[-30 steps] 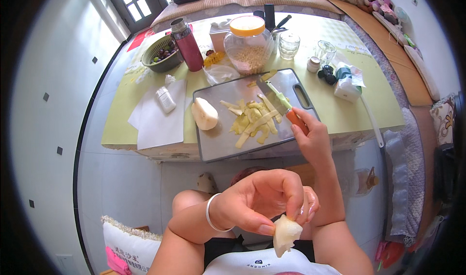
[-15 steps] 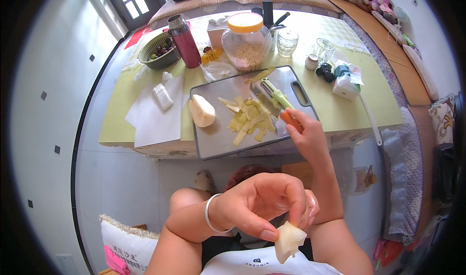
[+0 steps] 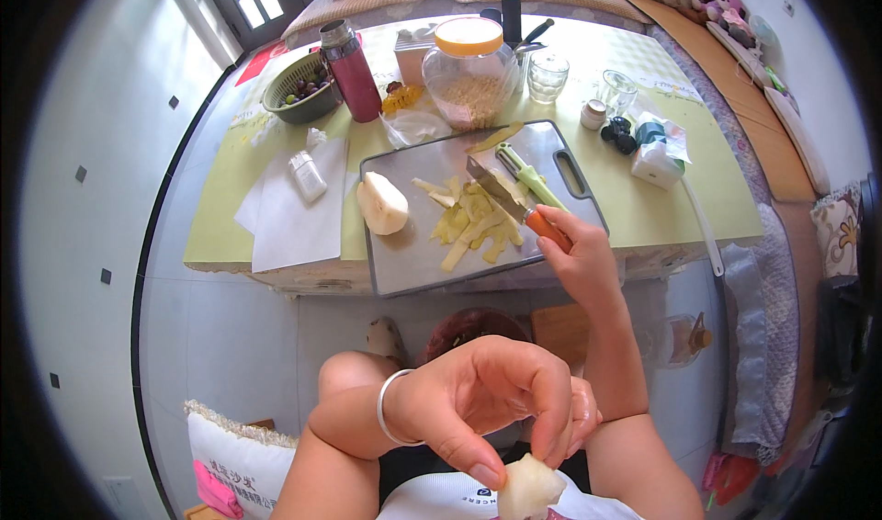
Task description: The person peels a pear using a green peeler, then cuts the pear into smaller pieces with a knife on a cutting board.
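Note:
My left hand [image 3: 491, 387], with a white bangle on its wrist, pinches a chunk of peeled pear [image 3: 530, 489] between thumb and fingers, low in front of my white top. In my right hand [image 3: 582, 255] is a knife [image 3: 496, 187], gripped by its orange handle, its blade pointing far-left over the board. Just beyond the blade lies a green peeler [image 3: 533, 175] on the grey-edged cutting board [image 3: 397, 267]. Yellow-green peels [image 3: 469, 221] are heaped mid-board. At the board's left sits a larger cut piece of peeled pear [image 3: 381, 204].
Behind the board stand a yellow-lidded jar [image 3: 470, 74], a magenta flask [image 3: 351, 74] and a basket of grapes [image 3: 301, 93]. Glasses [image 3: 548, 79] and a tissue pack [image 3: 657, 163] are to the right. White paper [image 3: 289, 221] lies left. Below the table is a dark red basin [image 3: 464, 327].
My left hand has brought the pear chunk lower and slightly left, closer to me. The knife in my right hand has turned, so more of its blade shows over the peels.

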`<state>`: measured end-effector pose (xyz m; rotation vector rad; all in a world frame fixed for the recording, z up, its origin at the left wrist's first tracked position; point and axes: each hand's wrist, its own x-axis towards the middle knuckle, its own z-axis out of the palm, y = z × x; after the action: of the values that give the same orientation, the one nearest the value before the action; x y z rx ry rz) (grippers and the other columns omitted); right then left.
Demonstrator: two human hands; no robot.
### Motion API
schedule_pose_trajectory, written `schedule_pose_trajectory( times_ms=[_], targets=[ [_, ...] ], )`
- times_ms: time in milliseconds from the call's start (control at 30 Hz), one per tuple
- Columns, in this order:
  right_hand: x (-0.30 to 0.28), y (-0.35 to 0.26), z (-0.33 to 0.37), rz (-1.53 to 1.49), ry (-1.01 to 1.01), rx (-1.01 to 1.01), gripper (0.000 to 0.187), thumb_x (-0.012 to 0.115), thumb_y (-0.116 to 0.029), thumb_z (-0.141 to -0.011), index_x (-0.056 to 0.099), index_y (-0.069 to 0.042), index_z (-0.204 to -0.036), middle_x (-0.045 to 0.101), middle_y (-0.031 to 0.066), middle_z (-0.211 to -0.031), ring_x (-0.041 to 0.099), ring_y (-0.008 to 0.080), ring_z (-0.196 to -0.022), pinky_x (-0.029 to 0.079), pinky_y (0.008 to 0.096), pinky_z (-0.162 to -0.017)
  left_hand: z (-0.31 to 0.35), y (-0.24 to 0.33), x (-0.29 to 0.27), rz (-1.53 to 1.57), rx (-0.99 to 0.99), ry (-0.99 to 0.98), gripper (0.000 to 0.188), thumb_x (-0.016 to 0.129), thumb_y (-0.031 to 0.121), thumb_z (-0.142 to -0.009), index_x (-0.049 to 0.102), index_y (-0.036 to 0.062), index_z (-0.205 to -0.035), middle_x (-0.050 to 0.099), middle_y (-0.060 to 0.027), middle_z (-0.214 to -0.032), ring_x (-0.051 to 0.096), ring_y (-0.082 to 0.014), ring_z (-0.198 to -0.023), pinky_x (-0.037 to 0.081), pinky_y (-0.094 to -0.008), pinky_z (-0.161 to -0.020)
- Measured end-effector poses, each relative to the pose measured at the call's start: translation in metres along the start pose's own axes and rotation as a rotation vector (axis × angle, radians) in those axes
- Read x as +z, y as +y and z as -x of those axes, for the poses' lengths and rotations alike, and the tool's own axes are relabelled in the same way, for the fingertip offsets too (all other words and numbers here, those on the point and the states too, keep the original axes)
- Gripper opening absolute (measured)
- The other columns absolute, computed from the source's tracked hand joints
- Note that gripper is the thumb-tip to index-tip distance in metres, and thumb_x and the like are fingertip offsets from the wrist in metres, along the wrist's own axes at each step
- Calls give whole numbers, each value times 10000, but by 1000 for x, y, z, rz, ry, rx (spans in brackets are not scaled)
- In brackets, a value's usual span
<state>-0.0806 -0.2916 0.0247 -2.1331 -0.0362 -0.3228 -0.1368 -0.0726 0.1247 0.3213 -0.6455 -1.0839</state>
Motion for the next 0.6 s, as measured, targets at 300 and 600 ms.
schedule_pose_trajectory(
  times_ms=[300,600],
  targets=[
    [4,-4,-1,49,77,-51,423,702,-130,-873,679,-47,-1288,718,253,-1090,704,412,-982,557,414,-864,2,2,-7,-83,-5,-97,249,865,211,-812,713,48,-922,716,-102,-846,576,-262,-978,324,-473,-1114],
    [8,-5,0,9,84,-72,448,718,-117,-871,667,-56,-1313,711,248,-1136,703,400,-1009,555,414,-886,-15,-8,-26,-173,286,-462,242,862,206,-843,761,-2,-915,743,-133,-929,605,-280,-941,422,-408,-882]
  ],
)
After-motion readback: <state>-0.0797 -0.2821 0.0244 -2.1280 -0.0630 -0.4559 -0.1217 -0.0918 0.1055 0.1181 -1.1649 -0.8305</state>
